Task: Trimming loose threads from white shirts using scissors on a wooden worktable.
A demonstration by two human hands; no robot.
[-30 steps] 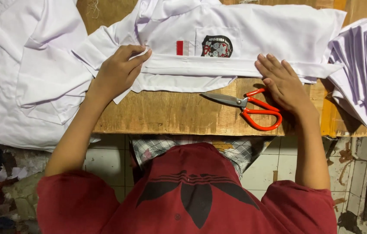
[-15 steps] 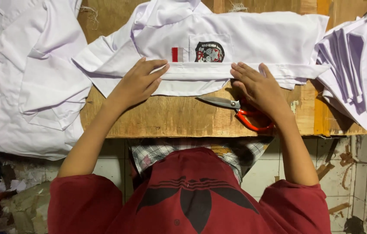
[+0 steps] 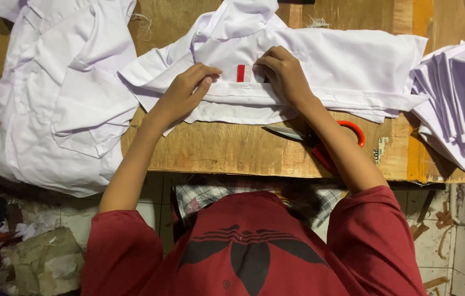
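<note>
both hands (image 3: 186,90) (image 3: 282,71) press shirt (image 3: 347,66) (near table edge (image 3: 232,167)).

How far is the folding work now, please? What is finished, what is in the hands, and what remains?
Done: a stack of folded white cloth lies at the right. In hand: the left hand and right hand press on a partly folded white shirt beside its red patch. Left: a pile of loose shirts at the left lies unfolded. The scissors lie untouched.
</note>
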